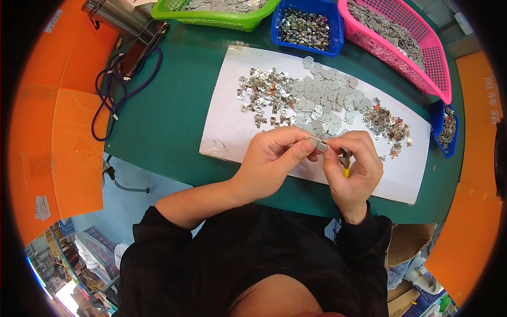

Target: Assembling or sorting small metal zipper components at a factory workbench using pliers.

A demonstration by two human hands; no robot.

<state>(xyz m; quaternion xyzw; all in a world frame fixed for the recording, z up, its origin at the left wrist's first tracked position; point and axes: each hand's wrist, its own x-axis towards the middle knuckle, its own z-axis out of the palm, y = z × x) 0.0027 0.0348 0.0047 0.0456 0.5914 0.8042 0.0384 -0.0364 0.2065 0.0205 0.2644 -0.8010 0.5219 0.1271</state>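
Above the front edge of a white board (227,121), both my hands meet at a small flat grey metal plate (320,145). My left hand (269,161) pinches it between thumb and forefinger. The fingertips of my right hand (356,164) are closed at the plate's other end. Tucked in the right palm is a small metal tool with a yellow handle (346,172); its kind is mostly hidden. Just beyond my hands lies a heap of similar grey plates (330,92). Shiny small metal clips (266,90) are piled to its left, and more small metal pieces (388,124) to its right.
Along the far side of the green table (179,68) stand a green basket (211,18), a blue bin (309,47) and a pink basket (401,66), all holding metal parts. A smaller blue bin (446,129) sits at right. Dark cables (108,100) lie at left.
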